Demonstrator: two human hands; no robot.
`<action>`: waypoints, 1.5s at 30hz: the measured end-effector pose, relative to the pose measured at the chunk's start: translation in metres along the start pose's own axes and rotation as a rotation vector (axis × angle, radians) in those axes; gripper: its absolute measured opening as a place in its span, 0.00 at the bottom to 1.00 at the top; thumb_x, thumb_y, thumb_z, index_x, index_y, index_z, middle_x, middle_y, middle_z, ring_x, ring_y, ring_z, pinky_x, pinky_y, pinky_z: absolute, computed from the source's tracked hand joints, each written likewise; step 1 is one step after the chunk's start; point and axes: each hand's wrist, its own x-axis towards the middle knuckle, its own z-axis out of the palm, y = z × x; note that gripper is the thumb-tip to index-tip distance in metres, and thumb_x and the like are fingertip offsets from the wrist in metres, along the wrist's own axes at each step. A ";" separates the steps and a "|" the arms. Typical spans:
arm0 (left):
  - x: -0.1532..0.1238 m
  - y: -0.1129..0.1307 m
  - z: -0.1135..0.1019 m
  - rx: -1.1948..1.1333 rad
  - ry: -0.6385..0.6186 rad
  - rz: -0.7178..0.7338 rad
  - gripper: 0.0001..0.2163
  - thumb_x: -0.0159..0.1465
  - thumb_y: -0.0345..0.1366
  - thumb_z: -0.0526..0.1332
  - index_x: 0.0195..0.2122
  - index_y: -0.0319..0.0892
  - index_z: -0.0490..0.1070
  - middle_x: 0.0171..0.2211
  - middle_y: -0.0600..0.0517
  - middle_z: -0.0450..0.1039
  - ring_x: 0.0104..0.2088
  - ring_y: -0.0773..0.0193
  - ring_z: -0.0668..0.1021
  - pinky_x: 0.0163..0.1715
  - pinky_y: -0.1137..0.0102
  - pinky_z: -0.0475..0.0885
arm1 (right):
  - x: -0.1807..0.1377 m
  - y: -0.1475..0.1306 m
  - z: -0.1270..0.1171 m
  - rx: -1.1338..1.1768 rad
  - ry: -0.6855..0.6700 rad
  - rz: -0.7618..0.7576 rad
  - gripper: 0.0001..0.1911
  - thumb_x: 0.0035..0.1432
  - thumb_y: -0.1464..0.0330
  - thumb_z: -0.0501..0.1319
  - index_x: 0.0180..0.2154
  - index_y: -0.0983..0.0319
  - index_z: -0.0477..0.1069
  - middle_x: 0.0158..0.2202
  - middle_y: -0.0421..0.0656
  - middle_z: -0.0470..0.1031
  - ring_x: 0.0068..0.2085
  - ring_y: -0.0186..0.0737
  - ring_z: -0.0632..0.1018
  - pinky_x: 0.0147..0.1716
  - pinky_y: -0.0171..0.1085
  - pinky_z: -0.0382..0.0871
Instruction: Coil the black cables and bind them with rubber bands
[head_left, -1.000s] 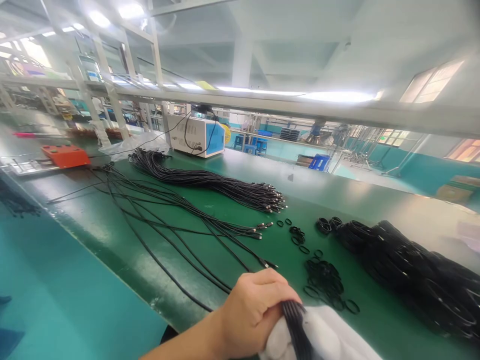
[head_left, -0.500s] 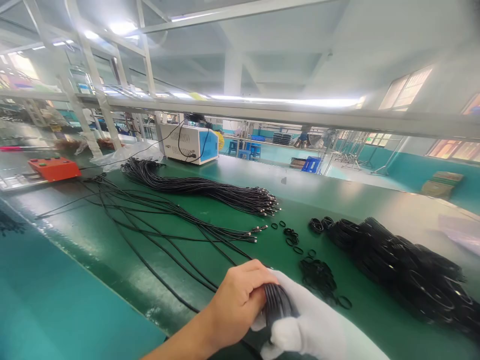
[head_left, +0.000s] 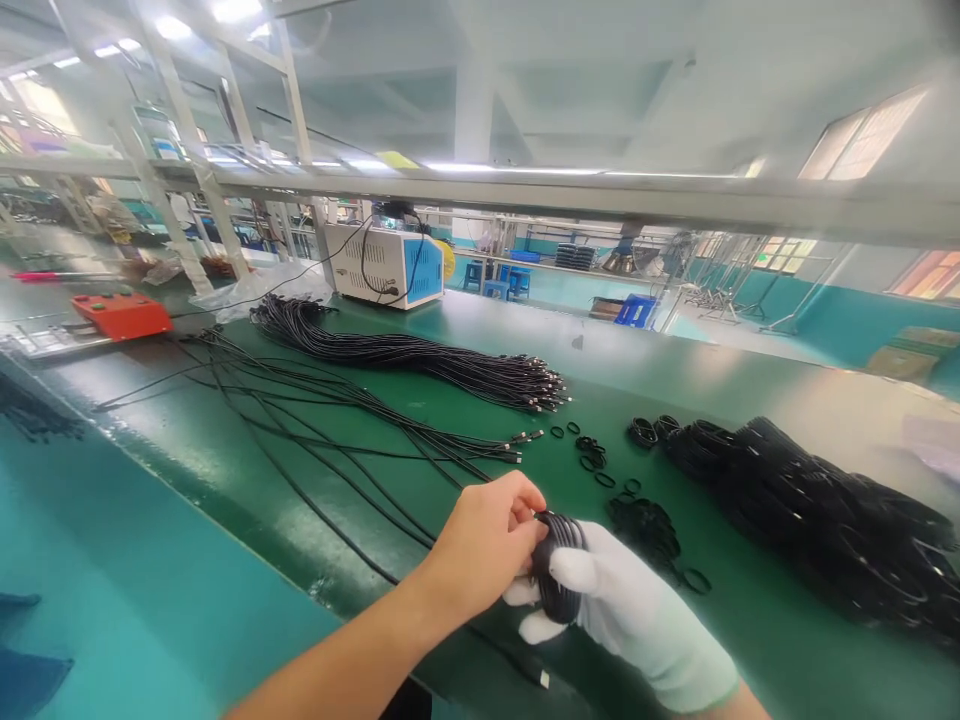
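While the right hand (head_left: 634,605) holds the coil (head_left: 553,548), a connector (head_left: 544,680) now shows.

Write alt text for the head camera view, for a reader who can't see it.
A white-gloved right hand holds a coil of black cable at a green table while a bare left hand touches it. Beyond lie loose black cables and a thick cable bundle; to the right, small black bands and a heap of coiled cables.
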 end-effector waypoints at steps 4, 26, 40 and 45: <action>0.002 -0.008 0.006 -0.083 0.021 -0.116 0.06 0.53 0.29 0.56 0.33 0.43 0.66 0.23 0.58 0.66 0.18 0.71 0.70 0.16 0.76 0.66 | 0.003 0.007 0.001 -0.012 0.023 -0.010 0.16 0.50 0.64 0.65 0.38 0.68 0.70 0.33 0.47 0.70 0.35 0.37 0.73 0.31 0.37 0.72; -0.022 -0.017 0.002 0.446 -0.050 0.255 0.05 0.51 0.27 0.63 0.24 0.43 0.68 0.32 0.55 0.71 0.34 0.63 0.68 0.35 0.70 0.63 | 0.019 0.023 -0.005 0.191 0.086 -0.127 0.11 0.54 0.66 0.63 0.31 0.69 0.69 0.26 0.41 0.65 0.29 0.31 0.69 0.31 0.33 0.67; 0.006 -0.008 0.006 0.367 0.024 0.102 0.07 0.54 0.26 0.53 0.28 0.44 0.68 0.23 0.57 0.70 0.25 0.68 0.71 0.25 0.75 0.63 | -0.001 0.012 -0.003 0.054 0.088 0.051 0.15 0.47 0.68 0.65 0.37 0.68 0.70 0.32 0.47 0.70 0.29 0.37 0.75 0.21 0.34 0.74; 0.006 -0.021 0.022 0.444 0.132 0.149 0.07 0.55 0.27 0.54 0.25 0.43 0.68 0.24 0.55 0.71 0.25 0.67 0.71 0.25 0.74 0.63 | 0.003 0.012 -0.005 0.049 0.079 0.078 0.14 0.45 0.68 0.65 0.36 0.69 0.70 0.26 0.43 0.69 0.23 0.34 0.74 0.19 0.32 0.73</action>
